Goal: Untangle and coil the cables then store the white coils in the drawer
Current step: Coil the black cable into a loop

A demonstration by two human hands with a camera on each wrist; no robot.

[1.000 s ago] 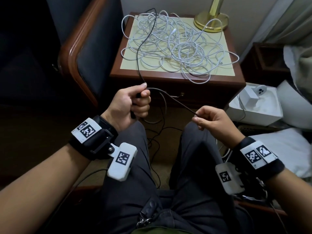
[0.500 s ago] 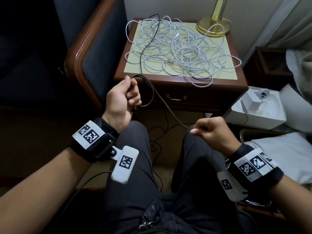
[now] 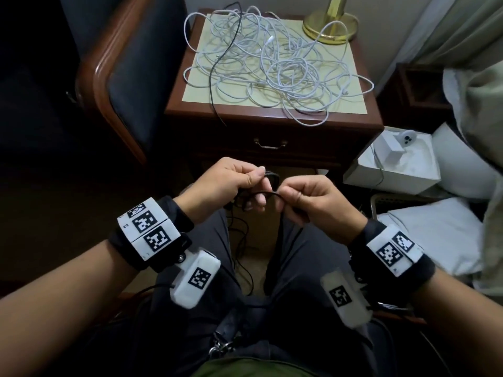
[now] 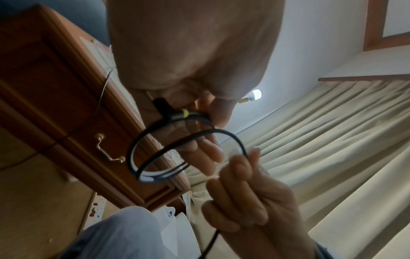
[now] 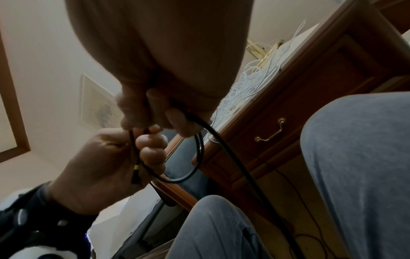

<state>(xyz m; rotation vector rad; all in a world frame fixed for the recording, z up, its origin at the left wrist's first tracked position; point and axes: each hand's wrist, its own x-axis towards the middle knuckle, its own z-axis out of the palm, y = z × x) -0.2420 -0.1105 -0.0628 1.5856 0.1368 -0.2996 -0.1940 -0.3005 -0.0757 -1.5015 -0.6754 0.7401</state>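
1. A black cable (image 3: pixel 268 195) is being coiled in front of the nightstand (image 3: pixel 272 131): a few small loops are gathered so far, and the rest is seen trailing from the table top.
2. The loops are pinched by the curled fingers of the left hand (image 3: pixel 226 183); the next turn is gripped and fed by the right hand (image 3: pixel 313 202), just beside it.
3. On the nightstand top, the white cables (image 3: pixel 272 63) are left as one tangle (none coiled yet, it seems).
4. The drawer (image 3: pixel 270 144) under that top is shut, so storing is judged far off.
5. A brass lamp base (image 3: pixel 330 25) stands at the nightstand's far right corner.
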